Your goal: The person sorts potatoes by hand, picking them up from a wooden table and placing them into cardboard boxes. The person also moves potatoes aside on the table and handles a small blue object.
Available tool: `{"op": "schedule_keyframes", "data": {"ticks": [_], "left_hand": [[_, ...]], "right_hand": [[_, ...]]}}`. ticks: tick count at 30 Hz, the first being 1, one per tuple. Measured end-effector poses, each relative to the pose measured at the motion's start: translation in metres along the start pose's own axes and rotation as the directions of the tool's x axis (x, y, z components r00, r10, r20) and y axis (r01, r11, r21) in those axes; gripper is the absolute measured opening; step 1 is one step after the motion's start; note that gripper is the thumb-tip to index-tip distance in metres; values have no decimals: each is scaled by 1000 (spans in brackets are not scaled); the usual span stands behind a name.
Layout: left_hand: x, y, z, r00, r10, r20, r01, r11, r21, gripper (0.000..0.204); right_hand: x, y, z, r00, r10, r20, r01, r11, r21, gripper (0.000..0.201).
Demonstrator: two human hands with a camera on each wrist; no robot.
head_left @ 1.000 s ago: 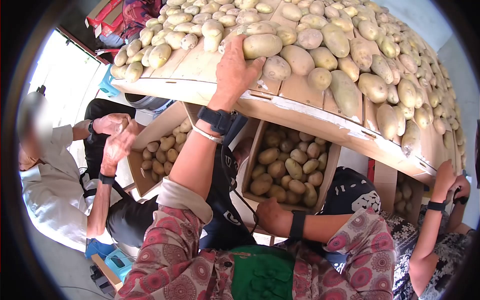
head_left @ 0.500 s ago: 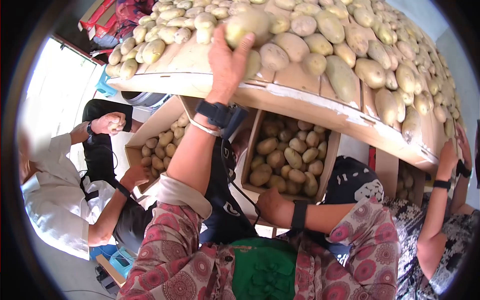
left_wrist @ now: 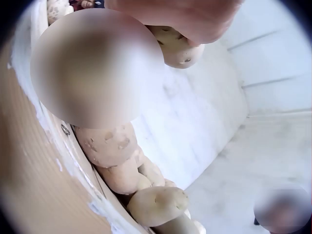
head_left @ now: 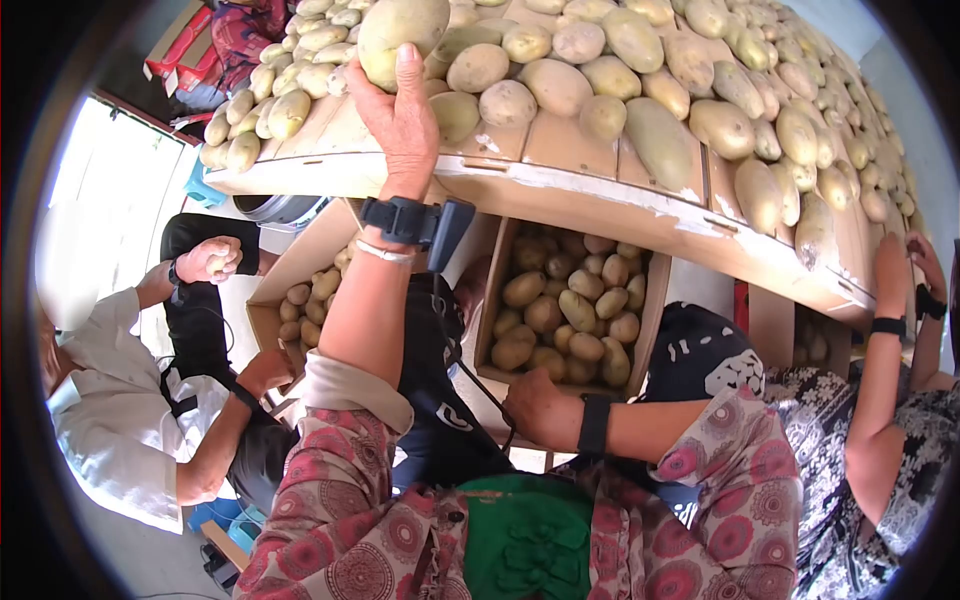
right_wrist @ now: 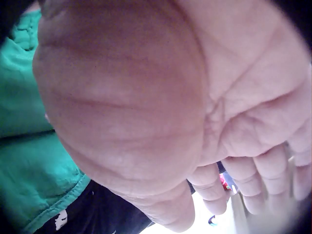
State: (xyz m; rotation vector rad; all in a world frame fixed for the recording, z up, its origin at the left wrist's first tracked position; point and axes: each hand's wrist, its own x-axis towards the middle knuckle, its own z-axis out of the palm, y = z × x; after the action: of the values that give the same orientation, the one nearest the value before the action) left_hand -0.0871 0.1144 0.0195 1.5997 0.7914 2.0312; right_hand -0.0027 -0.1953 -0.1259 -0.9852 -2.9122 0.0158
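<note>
My left hand grips a large potato at the back of the cardboard-covered table, thumb raised along its near side. In the left wrist view the hand is at the top against a potato; a blurred patch hides part of that view. Several loose potatoes lie to the right of the hand. Low in front of the body is my right hand, near the front of a potato-filled cardboard box. The right wrist view shows its palm, fingers loosely bent and holding nothing.
Another box of potatoes stands under the table at left. Beside it sits a person in a white shirt. At far right another person's hands are at the table edge. Potatoes cover the table's right side.
My left hand has lifted the large potato off the table and moved it left and up toward the camera. My right hand has barely moved. The person at left has lowered one hand.
</note>
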Motion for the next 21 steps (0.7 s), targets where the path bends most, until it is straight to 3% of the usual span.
{"op": "schedule_keyframes", "data": {"ticks": [1,4,5,6,7,9,11,12,13,14,15,16,18,21], "left_hand": [[-1,7,-1,990,120,69,-125,989,79,40],[-23,27,-7,971,-1,240,9,1000,-29,36],[-30,41,-6,954,-15,299,52,992,-114,35],[-34,49,-12,918,-2,396,-3,1000,13,40],[-38,57,-13,915,-9,403,6,1000,9,40],[-44,70,-16,675,56,736,-228,964,136,43],[-60,76,-14,433,86,897,-424,898,118,45],[-69,79,-11,291,-14,957,-348,930,119,46],[-78,77,-11,161,-72,984,-292,949,117,45],[-88,75,-12,21,-176,984,-317,932,174,46],[-100,72,-13,-116,-279,953,-349,910,224,48],[-109,71,-13,-115,-280,953,-351,909,225,48],[-129,68,-13,-393,-483,782,-371,862,345,42],[-153,58,-23,-335,-471,816,-421,850,318,38]], "right_hand": [[3,2,-7,998,3,57,-5,999,32,16],[6,-4,-25,969,2,246,-45,984,171,18],[14,-2,-35,884,-60,463,-80,958,276,24],[16,0,-37,882,-54,468,-95,953,287,24],[18,2,-39,868,-55,494,-107,950,294,25],[20,4,-41,836,-63,545,-121,948,295,27],[22,5,-42,801,-74,594,-131,947,294,29],[23,6,-43,784,-82,615,-133,946,296,31],[25,7,-44,768,-92,634,-133,945,299,32],[29,6,-46,770,-96,631,-129,945,301,32],[34,5,-48,721,-84,688,-174,939,298,34],[36,5,-49,667,-71,741,-221,932,288,36],[36,5,-42,669,-92,737,-205,931,303,36],[31,4,-47,705,-116,699,-163,933,320,36]]}}
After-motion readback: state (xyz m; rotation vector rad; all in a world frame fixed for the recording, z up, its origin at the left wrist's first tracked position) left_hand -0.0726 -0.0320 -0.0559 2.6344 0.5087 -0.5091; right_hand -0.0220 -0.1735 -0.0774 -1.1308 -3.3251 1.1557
